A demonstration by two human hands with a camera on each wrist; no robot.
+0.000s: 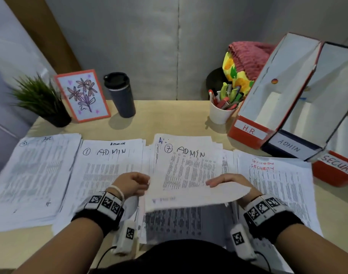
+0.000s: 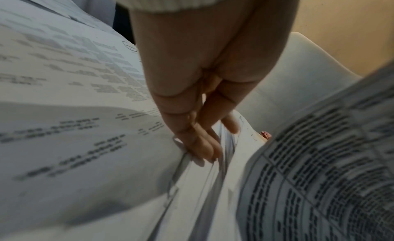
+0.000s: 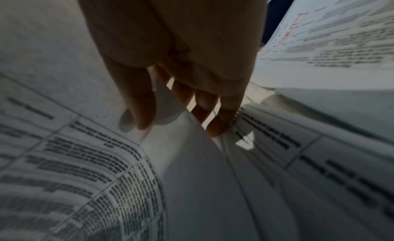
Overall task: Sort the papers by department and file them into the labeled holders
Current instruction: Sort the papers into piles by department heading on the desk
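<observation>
A printed sheet marked "7 ADMIN" (image 1: 189,171) is lifted off the middle pile (image 1: 179,222) in front of me. My left hand (image 1: 143,184) pinches its left edge, and in the left wrist view the fingers (image 2: 204,143) lie along the paper edges. My right hand (image 1: 214,183) grips the sheet's right side, thumb on one face and fingers on the other (image 3: 177,120). An HR pile (image 1: 34,175) lies at far left, an ADMIN pile (image 1: 109,161) beside it and a SECURITY pile (image 1: 278,184) at right. The H.R. (image 1: 250,131), ADMIN (image 1: 288,148) and SECURITY (image 1: 339,167) holders stand at right.
Along the back of the desk stand a potted plant (image 1: 40,99), a flower card (image 1: 83,94), a dark tumbler (image 1: 120,94) and a white cup of pens (image 1: 222,107). A pink and yellow cloth bundle (image 1: 246,62) sits behind the holders.
</observation>
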